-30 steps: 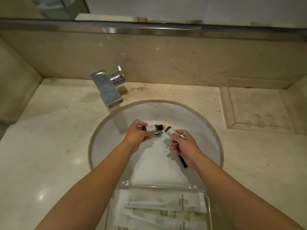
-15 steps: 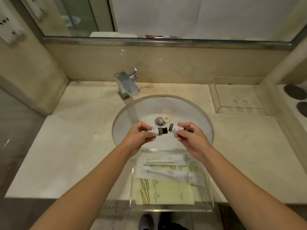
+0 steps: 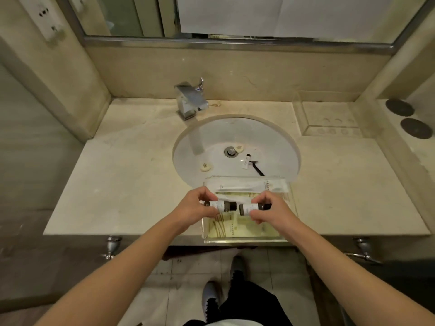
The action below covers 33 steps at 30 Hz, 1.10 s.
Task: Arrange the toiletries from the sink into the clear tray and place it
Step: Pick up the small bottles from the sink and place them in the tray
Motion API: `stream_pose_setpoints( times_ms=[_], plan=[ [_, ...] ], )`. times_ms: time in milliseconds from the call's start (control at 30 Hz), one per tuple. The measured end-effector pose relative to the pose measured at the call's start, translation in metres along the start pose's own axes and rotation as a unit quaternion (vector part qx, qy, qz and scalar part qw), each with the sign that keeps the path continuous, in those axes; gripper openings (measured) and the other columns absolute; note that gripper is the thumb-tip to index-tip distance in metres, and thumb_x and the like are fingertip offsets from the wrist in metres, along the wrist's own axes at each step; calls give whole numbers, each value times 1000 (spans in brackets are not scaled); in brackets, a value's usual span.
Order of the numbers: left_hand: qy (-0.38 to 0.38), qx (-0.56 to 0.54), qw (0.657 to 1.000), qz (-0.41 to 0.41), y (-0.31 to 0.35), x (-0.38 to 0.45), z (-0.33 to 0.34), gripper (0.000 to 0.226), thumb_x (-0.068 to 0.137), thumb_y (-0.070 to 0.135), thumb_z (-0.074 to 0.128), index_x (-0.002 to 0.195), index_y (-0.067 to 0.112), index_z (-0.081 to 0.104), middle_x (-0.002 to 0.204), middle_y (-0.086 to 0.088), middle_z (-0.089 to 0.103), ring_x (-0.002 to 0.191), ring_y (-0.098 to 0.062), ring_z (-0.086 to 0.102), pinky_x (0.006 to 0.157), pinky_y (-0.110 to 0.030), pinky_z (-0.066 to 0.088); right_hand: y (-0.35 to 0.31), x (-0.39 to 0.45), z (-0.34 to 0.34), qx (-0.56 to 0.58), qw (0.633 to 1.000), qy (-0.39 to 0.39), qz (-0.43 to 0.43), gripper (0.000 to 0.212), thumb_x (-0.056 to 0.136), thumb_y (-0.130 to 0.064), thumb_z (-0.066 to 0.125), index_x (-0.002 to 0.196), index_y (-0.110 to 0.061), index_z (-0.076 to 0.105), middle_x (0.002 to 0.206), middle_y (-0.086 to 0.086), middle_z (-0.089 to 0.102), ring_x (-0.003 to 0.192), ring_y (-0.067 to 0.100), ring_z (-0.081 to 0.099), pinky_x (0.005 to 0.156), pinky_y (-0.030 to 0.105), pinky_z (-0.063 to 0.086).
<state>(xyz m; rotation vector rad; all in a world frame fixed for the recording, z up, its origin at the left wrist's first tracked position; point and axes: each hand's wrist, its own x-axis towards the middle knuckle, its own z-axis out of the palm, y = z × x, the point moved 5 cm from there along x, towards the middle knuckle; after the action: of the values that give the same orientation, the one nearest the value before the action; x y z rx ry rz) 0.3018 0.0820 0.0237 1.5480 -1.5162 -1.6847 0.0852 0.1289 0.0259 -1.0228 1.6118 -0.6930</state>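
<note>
Two hands hold two small bottles over the clear tray at the front edge of the desk.

The left hand (image 3: 196,204) pinches a small dark bottle (image 3: 221,205) with a white label, lying flat, and the right hand (image 3: 268,208) pinches a second small bottle (image 3: 250,208) the same way; the two bottles nearly meet end to end. Under them the clear tray (image 3: 247,241) holds a long white packet (image 3: 244,184) at its 12 o'clock side and a yellow sachet (image 3: 233,228). In the sink (image 3: 277,147), at 12 o'clock from the tray, lie a small white tube (image 3: 246,161), a black razor (image 3: 257,169) and two round soaps (image 3: 205,167). A second clear tray (image 3: 303,114) stands at 2 o'clock.
</note>
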Motion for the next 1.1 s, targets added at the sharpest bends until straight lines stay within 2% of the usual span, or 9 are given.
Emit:
stream_pose_setpoints(
  times_ms=[100, 233, 333, 433, 500, 633, 800, 933, 1100],
  plan=[
    [11, 112, 993, 18, -12, -9, 5, 23, 75, 6, 75, 84, 22, 60, 95, 0, 64, 83, -17, 61, 77, -28, 52, 13, -10, 1, -73, 997, -4, -1, 24, 76, -7, 76, 90, -15, 59, 91, 11, 65, 69, 17, 61, 72, 34, 54],
    [18, 188, 979, 82, -13, -18, 15, 17, 81, 15, 71, 91, 21, 60, 89, 7, 62, 74, -7, 55, 65, -15, 44, 19, -16, 5, -148, 989, -3, -19, 24, 73, -13, 78, 87, -20, 59, 91, 0, 62, 79, 12, 57, 70, 21, 47],
    [12, 212, 972, 103, -14, -22, 22, 16, 82, 16, 70, 90, 23, 58, 89, 8, 62, 75, -8, 55, 64, -13, 42, 21, -18, 11, -175, 984, -7, -34, 23, 74, -13, 76, 89, -18, 60, 90, -2, 61, 77, 9, 55, 65, 16, 42],
    [9, 263, 958, 113, -18, -22, 22, 18, 82, 18, 70, 90, 25, 56, 89, 10, 61, 83, -12, 57, 70, -19, 45, 26, -17, 14, -197, 980, -4, -43, 23, 74, -15, 77, 87, -21, 59, 90, -3, 63, 80, 13, 58, 69, 21, 49],
    [-2, 308, 943, 125, -20, -22, 22, 20, 81, 21, 71, 95, 25, 57, 97, 6, 62, 89, -14, 55, 76, -24, 46, 29, -16, 16, -209, 977, -3, -43, 22, 74, -14, 77, 87, -22, 61, 90, -6, 64, 83, 13, 61, 74, 26, 53],
    [-19, 376, 912, 161, -25, -23, 26, 28, 83, 25, 69, 110, 24, 63, 108, 9, 64, 103, -11, 49, 87, -25, 45, 29, -15, 20, -233, 970, -19, -66, 23, 78, -14, 75, 97, -22, 68, 96, -9, 63, 88, 8, 59, 76, 17, 47],
    [-37, 405, 895, 184, -24, -22, 28, 27, 84, 31, 68, 110, 25, 67, 109, 9, 65, 104, -12, 47, 90, -28, 45, 30, -13, 22, -289, 953, -35, -84, 28, 79, -22, 74, 106, -25, 69, 103, -4, 54, 98, 11, 52, 88, 25, 47],
    [-43, 409, 892, 187, -24, -21, 28, 25, 84, 35, 67, 108, 25, 67, 107, 9, 65, 103, -12, 48, 88, -30, 46, 29, -12, 24, -312, 945, -51, -87, 31, 79, -26, 73, 110, -27, 70, 102, -5, 56, 99, 14, 52, 89, 29, 47],
    [-44, 404, 895, 183, -27, -19, 30, 27, 83, 36, 68, 107, 26, 66, 106, 9, 65, 102, -11, 48, 89, -32, 47, 28, -12, 25, -328, 939, -42, -95, 33, 80, -29, 71, 112, -31, 69, 102, -9, 58, 101, 11, 50, 90, 28, 44]
  ],
)
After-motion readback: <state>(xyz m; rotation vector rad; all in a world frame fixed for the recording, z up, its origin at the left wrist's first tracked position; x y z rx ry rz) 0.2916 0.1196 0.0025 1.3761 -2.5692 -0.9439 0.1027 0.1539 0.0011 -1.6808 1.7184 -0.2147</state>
